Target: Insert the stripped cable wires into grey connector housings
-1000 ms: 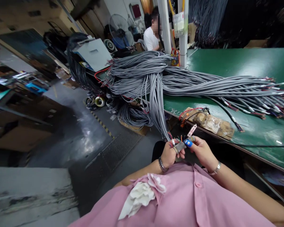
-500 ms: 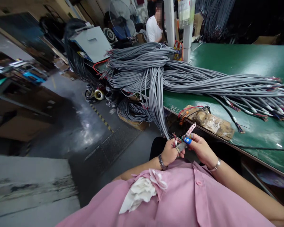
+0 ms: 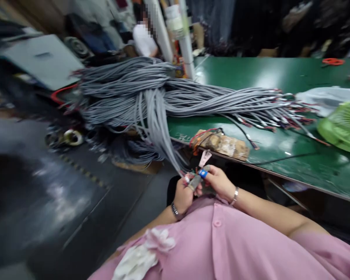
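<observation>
My left hand is closed on the end of a grey cable, where thin coloured wires fan out beside the thumb. A grey cover wraps that thumb. My right hand meets it in front of my waist, its thumb and fingers pinched together, with a blue band on the thumb. From the right fingertips sticks up a pale pink flat piece, its kind unclear. What lies between the fingertips is partly hidden. A bundle of grey cables hangs off the table edge down to my hands.
More grey cables with stripped ends lie across the green table. A worn wooden block sits at its near edge. At right are a green mesh cover and red-handled scissors. Behind, a person in white sits near a post.
The view has swung to the right, bringing the green cover and red handles into sight. My hands stay together at the cable end; the pink piece stands a little more upright.
</observation>
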### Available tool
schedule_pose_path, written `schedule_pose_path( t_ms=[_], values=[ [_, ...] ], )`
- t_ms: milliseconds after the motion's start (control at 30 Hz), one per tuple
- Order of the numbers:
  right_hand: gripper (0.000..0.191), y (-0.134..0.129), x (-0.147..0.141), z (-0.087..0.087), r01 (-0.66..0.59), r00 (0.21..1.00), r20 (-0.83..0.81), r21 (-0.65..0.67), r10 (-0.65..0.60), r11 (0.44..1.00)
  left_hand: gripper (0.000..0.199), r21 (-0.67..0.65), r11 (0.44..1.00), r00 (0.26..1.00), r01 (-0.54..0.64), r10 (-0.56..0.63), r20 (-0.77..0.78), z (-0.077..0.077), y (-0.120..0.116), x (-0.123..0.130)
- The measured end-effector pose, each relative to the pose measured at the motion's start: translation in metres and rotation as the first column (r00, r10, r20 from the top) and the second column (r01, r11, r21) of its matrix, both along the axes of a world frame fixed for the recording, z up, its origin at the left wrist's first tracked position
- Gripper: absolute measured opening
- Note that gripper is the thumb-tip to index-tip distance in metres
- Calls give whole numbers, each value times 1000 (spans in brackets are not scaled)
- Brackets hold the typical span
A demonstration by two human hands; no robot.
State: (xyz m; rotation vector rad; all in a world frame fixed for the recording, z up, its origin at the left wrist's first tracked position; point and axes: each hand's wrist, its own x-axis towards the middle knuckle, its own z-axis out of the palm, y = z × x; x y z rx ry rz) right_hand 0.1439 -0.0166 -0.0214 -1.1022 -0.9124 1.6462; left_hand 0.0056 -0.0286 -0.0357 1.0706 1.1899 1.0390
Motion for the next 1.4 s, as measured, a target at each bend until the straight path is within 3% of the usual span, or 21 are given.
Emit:
schedule_pose_path(
  t_ms=[133,367,533,767,1033,1200,1400],
  values=[
    [37,-4,-4,-7,25,1000,-15,-68,-26,997,24,15,999,996,-47,46,76,2,-3,-4],
    [54,-31,-14,1,-57,991,-125,-36,52,998,23,50,997,978,-61,50,205,26,-20,-14],
    [53,-49,-11,0,-12,991,-137,-72,2,997,25,88,990,961,-115,88,263,38,-33,-24],
    [44,-64,-1,-14,84,993,-78,-88,-91,993,29,78,987,938,-144,111,328,55,-37,-28],
    [32,-33,22,-11,83,996,-36,-4,-84,997,34,40,994,936,-104,85,341,52,-19,-21],
    [42,-10,33,-7,60,995,-84,9,-59,998,35,3,997,922,-82,75,380,50,-7,-15],
    [52,24,40,1,-28,990,-140,-40,22,999,34,-21,1000,948,22,-14,316,44,4,-7]
  ],
)
